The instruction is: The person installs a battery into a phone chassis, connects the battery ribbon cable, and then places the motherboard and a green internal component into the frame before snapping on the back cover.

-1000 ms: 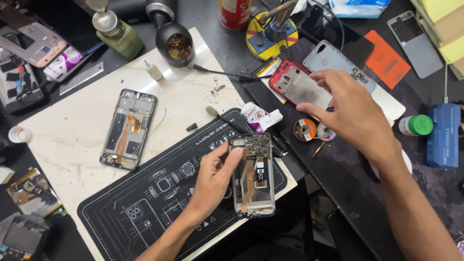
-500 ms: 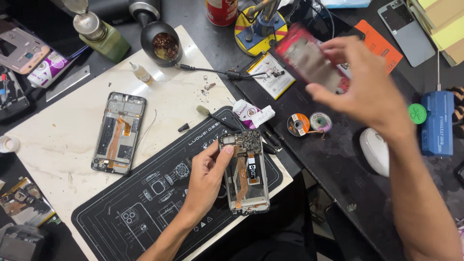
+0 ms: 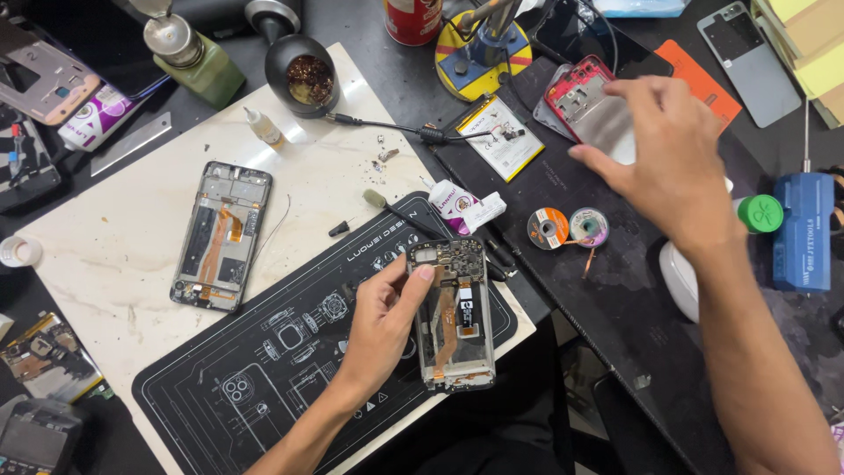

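My left hand [image 3: 378, 325] grips the left edge of an opened phone [image 3: 457, 334] with its circuit board and orange flex cable exposed, resting on a black printed work mat [image 3: 264, 378]. My right hand [image 3: 673, 163] is stretched out to the upper right with fingers spread. Its fingertips are on or just above a red-framed phone back [image 3: 576, 92] that lies on the dark table. I cannot tell whether they still touch it.
A second opened phone [image 3: 220, 233] lies on the white board [image 3: 105, 264]. Nearby are a flat battery [image 3: 503, 136], two solder wick spools [image 3: 549, 227], a black tip-cleaner pot [image 3: 303, 75], a green bottle [image 3: 189, 57], a blue tool [image 3: 802, 230] and a grey phone [image 3: 747, 48].
My right hand lifted the red-framed phone back, carried it toward the far right and set it down on the dark table, and its fingers have spread. The left hand keeps its hold.
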